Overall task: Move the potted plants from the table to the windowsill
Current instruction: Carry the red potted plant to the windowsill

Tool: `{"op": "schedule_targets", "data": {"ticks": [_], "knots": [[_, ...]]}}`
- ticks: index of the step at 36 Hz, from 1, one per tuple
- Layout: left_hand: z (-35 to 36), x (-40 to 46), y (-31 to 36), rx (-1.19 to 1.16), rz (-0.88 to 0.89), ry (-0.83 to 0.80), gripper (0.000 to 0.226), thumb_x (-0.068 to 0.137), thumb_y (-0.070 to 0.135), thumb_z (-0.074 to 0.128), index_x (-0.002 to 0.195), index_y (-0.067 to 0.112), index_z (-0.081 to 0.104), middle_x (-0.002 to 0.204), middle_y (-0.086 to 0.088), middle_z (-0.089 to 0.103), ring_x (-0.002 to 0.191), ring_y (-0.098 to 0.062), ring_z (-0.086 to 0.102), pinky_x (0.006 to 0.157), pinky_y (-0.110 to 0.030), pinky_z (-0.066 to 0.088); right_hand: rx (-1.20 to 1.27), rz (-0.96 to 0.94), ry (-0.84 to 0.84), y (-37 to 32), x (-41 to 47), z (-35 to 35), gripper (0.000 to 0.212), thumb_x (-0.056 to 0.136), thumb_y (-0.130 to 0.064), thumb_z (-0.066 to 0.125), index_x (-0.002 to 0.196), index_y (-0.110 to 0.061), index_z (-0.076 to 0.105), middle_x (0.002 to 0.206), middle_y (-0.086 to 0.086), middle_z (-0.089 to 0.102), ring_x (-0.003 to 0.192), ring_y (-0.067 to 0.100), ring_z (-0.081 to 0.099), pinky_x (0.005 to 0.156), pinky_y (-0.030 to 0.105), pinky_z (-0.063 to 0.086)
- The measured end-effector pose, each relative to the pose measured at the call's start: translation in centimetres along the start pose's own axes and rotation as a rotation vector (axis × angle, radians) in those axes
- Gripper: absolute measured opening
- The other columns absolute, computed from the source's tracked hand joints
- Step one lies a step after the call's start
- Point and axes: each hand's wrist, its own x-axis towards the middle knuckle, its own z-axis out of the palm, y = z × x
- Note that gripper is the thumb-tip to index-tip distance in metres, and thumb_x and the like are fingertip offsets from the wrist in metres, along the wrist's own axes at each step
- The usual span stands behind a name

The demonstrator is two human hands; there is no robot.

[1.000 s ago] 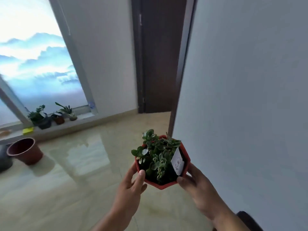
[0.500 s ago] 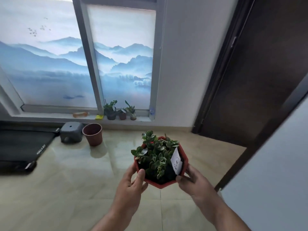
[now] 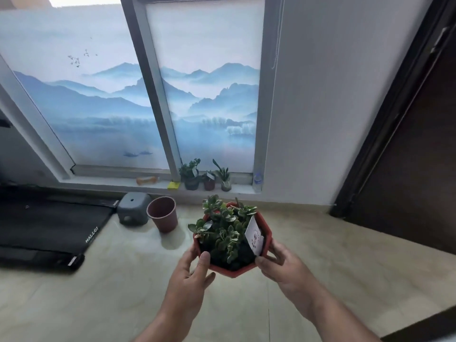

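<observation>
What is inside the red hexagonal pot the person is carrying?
The red pot, held by the left hand and right hand, contains a leafy green plant, dark soil and a white tag. Foliage hides much of the soil.

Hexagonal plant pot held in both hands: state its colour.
The hexagonal plastic pot is red, holding dark soil; it shows best in the head view.

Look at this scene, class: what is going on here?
A person carries a red hexagonal pot of small green plants, gripped by the left hand and right hand. Ahead, three potted plants already stand on the windowsill. This one has not reached it yet.
</observation>
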Motion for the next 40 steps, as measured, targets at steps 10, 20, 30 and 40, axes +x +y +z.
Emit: {"op": "schedule_targets", "data": {"ticks": [10,20,30,40], "knots": [[2.4,13.6,3.8,-0.03,0.01,0.042,0.049,0.1,0.022,0.058,0.148,0.027,0.049,0.139,0.008,0.062,0.104,0.003,0.07,0.103,-0.045,0.054,-0.051,0.062,-0.025,-4.5,15.1,-2.4,0.038,0.098,-0.009,0.068,0.126,-0.033,0.064,0.121,-0.016,0.077,0.111,-0.003,0.07,0.083,0.016,0.055],[1.0,32.3,5.6,-0.099,-0.051,0.024,0.038,0.101,0.016,0.057,0.135,0.032,0.054,0.111,0.024,0.073,0.097,0.004,0.07,0.103,-0.046,0.053,-0.079,0.119,0.064,-5.9,32.8,-1.0,0.045,0.094,-0.013,0.074,0.131,-0.035,0.063,0.123,-0.017,0.076,0.116,0.001,0.069,0.094,0.023,0.052],[0.1,45.9,8.1,-0.048,-0.139,-0.009,0.038,0.1,0.019,0.06,0.134,0.036,0.054,0.112,0.024,0.072,0.105,0.002,0.066,0.097,-0.04,0.057,-0.062,0.161,0.125,-7.6,45.2,-0.8,0.053,0.096,-0.004,0.069,0.142,-0.028,0.057,0.13,-0.016,0.073,0.11,-0.002,0.071,0.087,0.02,0.055],[4.0,59.0,8.3,0.031,-0.217,-0.013,0.051,0.1,0.022,0.059,0.148,0.03,0.048,0.098,0.031,0.073,0.107,0.004,0.061,0.097,-0.043,0.056,-0.036,0.223,0.126,-8.8,57.3,-4.9,0.049,0.096,-0.008,0.07,0.137,-0.033,0.06,0.123,-0.023,0.074,0.109,-0.001,0.072,0.09,0.023,0.053]]}}
